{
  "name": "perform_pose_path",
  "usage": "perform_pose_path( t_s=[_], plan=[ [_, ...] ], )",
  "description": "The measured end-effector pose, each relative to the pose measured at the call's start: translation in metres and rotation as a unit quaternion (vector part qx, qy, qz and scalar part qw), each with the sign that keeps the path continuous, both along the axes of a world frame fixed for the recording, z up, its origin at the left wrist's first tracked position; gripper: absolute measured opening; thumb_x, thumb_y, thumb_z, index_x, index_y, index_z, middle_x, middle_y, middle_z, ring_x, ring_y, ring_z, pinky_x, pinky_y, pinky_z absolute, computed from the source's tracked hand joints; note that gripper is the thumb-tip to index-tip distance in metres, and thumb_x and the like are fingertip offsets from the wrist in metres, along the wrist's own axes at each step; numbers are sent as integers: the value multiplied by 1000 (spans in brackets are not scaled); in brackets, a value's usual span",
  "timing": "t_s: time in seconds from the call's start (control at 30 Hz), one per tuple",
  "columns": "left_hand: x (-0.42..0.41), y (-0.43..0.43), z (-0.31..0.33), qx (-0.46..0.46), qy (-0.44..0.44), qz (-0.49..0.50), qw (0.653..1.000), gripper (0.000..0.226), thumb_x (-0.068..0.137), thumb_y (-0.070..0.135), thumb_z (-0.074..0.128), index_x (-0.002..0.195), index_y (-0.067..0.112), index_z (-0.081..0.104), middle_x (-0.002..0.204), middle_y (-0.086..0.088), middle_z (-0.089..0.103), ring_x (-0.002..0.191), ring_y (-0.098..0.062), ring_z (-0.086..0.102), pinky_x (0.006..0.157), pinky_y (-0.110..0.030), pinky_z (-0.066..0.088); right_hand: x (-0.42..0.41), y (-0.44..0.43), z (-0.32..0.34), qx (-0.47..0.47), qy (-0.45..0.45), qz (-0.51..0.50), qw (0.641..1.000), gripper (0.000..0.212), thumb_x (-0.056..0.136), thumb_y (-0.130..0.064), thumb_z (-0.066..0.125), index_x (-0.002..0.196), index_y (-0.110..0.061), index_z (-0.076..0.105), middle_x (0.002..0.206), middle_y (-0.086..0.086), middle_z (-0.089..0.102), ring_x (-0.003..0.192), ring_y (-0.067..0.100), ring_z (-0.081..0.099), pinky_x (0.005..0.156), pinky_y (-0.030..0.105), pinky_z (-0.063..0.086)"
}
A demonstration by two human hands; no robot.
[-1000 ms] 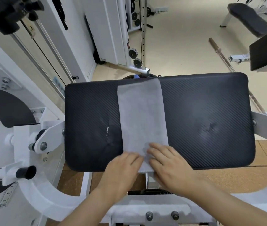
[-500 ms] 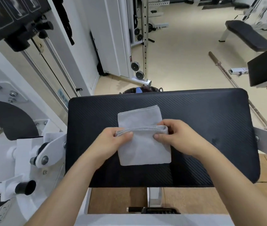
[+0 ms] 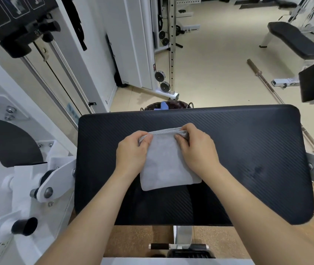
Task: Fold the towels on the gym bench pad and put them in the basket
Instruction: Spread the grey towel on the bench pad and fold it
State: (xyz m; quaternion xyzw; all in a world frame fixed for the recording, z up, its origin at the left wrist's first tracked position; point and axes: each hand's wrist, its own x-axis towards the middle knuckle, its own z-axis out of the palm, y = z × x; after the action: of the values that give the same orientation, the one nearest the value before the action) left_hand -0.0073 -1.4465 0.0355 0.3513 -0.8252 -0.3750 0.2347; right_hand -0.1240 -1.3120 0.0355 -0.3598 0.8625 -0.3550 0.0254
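Two-handed hold on a folded grey towel (image 3: 166, 167), flat at the centre of the black gym bench pad (image 3: 248, 159). Left hand (image 3: 133, 152) at 10 o'clock of the towel, fingers curled round its far corner; right hand (image 3: 197, 148) at 2 o'clock, pinching the opposite corner. Beyond the pad's far edge, at 12 o'clock, the rim of a dark basket (image 3: 180, 104), a blue item (image 3: 163, 107) inside.
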Motion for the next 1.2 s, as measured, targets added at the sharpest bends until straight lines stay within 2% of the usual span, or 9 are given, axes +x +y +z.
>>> perform_pose_path(
  t_s=[0.17,0.3,0.5,0.67,0.73,0.83,0.97,1.07,1.2],
  plan=[
    [-3,0,-3,-45,-8,26,999,20,94,39,57,91,22,67,79,11,65,75,-3,60,64,-21,46,-3,-2,-6,-2,39,-60,997,28,94,-40,55,109,-16,52,104,2,44,74,18,49,60,31,40],
    [-8,-1,-5,-127,-68,29,989,29,95,46,50,95,21,63,78,7,64,72,-11,60,65,-33,49,-10,-4,-4,14,35,-45,998,35,92,-37,59,122,-19,55,117,2,47,97,18,49,73,28,39],
    [-10,-1,-18,-276,-44,8,960,20,94,31,58,93,11,61,96,-1,54,89,-15,45,69,-27,39,-16,-10,7,79,56,-30,995,27,92,-38,59,108,-16,57,111,5,53,104,24,48,80,31,40],
    [-9,-7,-9,-188,-60,-42,979,14,92,28,60,95,15,57,90,4,55,85,-15,50,72,-25,38,-24,-16,22,128,-13,-8,992,26,89,-36,63,105,-16,57,106,1,61,100,24,56,83,39,46],
    [-5,-6,-5,-135,-61,-52,988,16,93,26,59,107,18,56,97,6,55,93,-15,52,78,-27,42,-29,-18,28,155,-39,13,987,21,87,-35,65,98,-17,65,97,-3,64,96,22,59,83,40,49],
    [4,-6,3,-118,-156,-115,974,36,95,27,55,131,24,51,105,9,48,106,-14,47,92,-31,42,-31,-17,31,191,-45,69,978,15,86,-34,67,93,-21,67,92,-7,62,95,18,57,85,39,48],
    [7,-1,16,-166,-199,-192,947,38,87,44,60,123,32,55,110,13,51,106,-9,45,93,-33,44,-22,-11,29,199,-13,159,967,12,88,-30,66,93,-30,55,90,-13,51,96,15,46,83,38,29],
    [-1,13,13,-148,-216,-237,935,31,92,45,55,117,26,52,100,11,58,92,-10,55,79,-32,47,-13,-6,29,145,-63,184,970,11,90,-30,63,97,-31,54,92,-14,60,95,12,51,88,39,31],
    [7,14,1,-93,-139,-206,964,16,100,26,45,88,18,52,80,8,55,74,-8,53,66,-29,40,-5,23,24,178,-102,171,964,57,81,-49,67,127,-37,37,108,-19,59,100,9,53,93,39,28]
  ],
)
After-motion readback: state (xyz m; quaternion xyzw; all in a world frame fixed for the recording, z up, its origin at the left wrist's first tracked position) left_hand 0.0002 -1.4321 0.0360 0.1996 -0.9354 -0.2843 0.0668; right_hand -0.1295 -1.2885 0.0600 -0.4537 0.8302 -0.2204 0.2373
